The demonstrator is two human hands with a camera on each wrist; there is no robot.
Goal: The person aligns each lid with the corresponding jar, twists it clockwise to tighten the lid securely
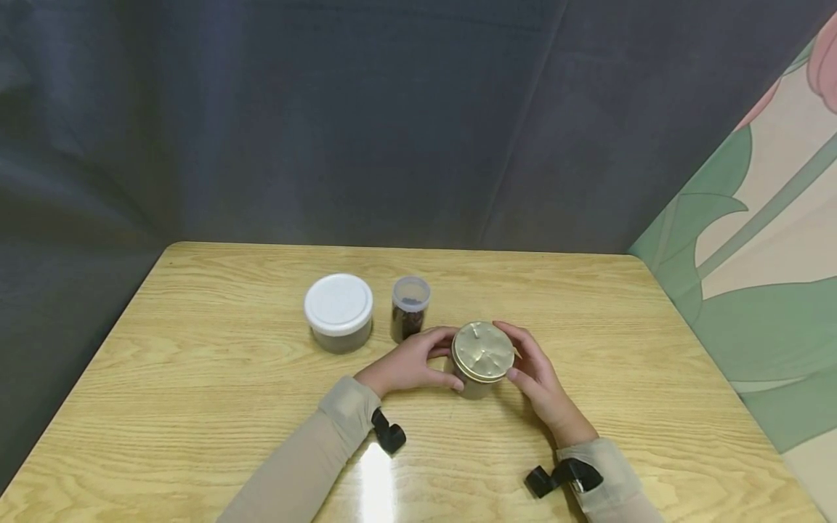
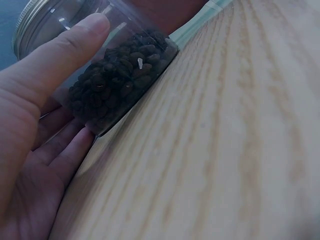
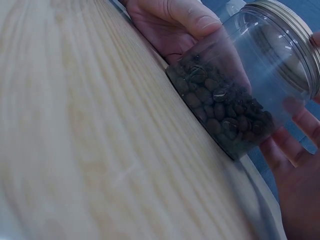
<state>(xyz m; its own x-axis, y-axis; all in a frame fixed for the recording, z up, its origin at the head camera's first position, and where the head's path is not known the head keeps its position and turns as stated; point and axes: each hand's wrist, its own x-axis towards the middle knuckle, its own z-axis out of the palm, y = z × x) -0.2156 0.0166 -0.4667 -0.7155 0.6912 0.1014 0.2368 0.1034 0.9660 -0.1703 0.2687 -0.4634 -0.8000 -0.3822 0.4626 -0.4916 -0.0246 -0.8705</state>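
A clear plastic jar of coffee beans [image 3: 220,107] stands on the wooden table, closed by a dented gold lid [image 1: 484,351]. My left hand [image 1: 415,361] holds the jar's left side low down, its thumb in front against the clear wall and its fingers behind. From the right, my right hand [image 1: 541,381] curves round the jar at lid height, with thumb and fingers spread about the rim. Dark beans [image 2: 120,75] fill roughly the lower half in the left wrist view.
Behind my left hand stands a slim clear container [image 1: 410,309] with dark contents. Farther left is a round tub [image 1: 340,340] with a white lid [image 1: 338,303]. A dark curtain [image 1: 392,131] hangs along the back edge of the table [image 1: 196,378], and a flowered cloth [image 1: 765,290] lies to the right.
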